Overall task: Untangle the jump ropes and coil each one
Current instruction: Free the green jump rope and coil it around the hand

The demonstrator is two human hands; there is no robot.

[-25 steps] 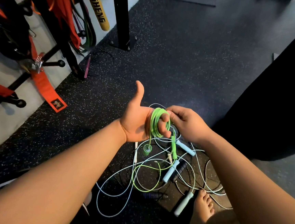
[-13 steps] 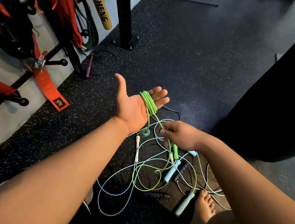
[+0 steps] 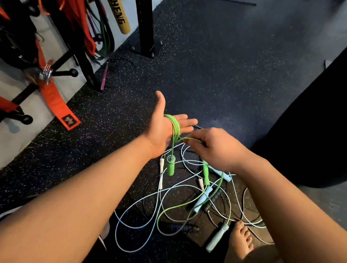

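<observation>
My left hand [image 3: 164,126] is held palm up with straight fingers, and several turns of the green jump rope [image 3: 174,125] are wound round them. One green handle [image 3: 170,165] dangles below the palm. My right hand [image 3: 215,148] pinches the green cord just right of the coil. Its loose length runs down to the floor past the second green handle [image 3: 205,175]. Below lies a tangle of pale blue ropes [image 3: 155,205] with light blue handles [image 3: 218,237] and a thin black rope with dark handles [image 3: 181,227].
My bare foot [image 3: 240,240] rests at the tangle's right edge. A black rack with orange straps [image 3: 54,97] and bands stands at the left, a black post [image 3: 143,17] behind. A large dark shape [image 3: 326,123] fills the right side. Speckled rubber floor [image 3: 226,73] stretches ahead.
My right hand has come up from below the left palm to beside the coil, bringing the green cord with it. The loose green length on the floor has shortened.
</observation>
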